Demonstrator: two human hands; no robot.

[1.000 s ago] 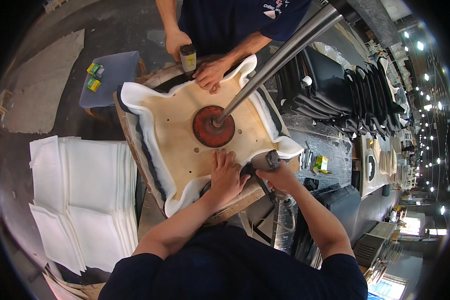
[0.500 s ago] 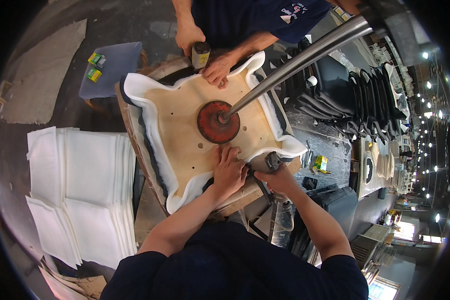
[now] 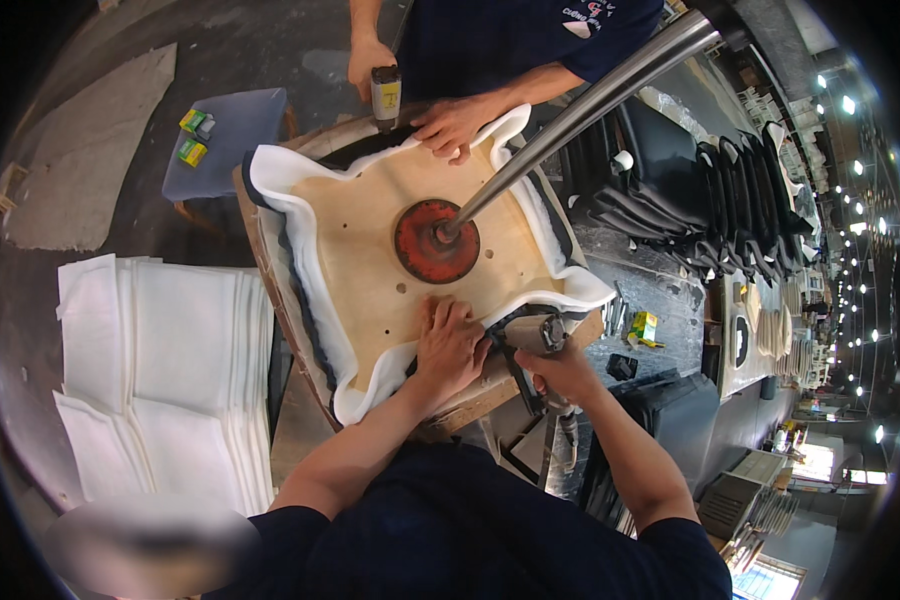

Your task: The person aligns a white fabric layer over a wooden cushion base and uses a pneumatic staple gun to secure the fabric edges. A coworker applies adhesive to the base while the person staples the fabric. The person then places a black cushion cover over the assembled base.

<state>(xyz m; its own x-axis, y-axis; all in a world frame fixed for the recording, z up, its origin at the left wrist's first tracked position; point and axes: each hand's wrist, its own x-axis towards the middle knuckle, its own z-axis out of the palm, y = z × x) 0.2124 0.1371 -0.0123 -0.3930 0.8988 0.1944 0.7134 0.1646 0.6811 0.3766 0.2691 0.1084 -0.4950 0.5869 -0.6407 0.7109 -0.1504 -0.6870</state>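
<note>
A square plywood panel (image 3: pixel 350 270) lies before me, its wavy rim of white padding (image 3: pixel 300 235) turned up, with black cover material (image 3: pixel 310 300) along the outside. On the near edge, my left hand (image 3: pixel 452 345) has its fingers bent and pressed down on the black cover, whose gripped part is mostly hidden. Just to the right, my right hand (image 3: pixel 562 372) is closed around the handle of a staple gun (image 3: pixel 536 334), its nose close to the near edge. A round red pressure plate (image 3: pixel 420 250) on a metal rod (image 3: pixel 580 130) bears on the panel's middle.
Across the panel, a co-worker's hand (image 3: pixel 370 68) holds another staple gun (image 3: pixel 385 95); the other hand (image 3: pixel 450 130) rests on the far edge. White foam sheets (image 3: pixel 190 340) are stacked left. Black covered seats (image 3: pixel 660 165) pile up right, near a yellow-green box (image 3: pixel 643 326).
My right hand has tilted the staple gun and drawn it slightly back toward me. My left hand has shifted a little left. The co-worker's staple gun has moved left and away.
</note>
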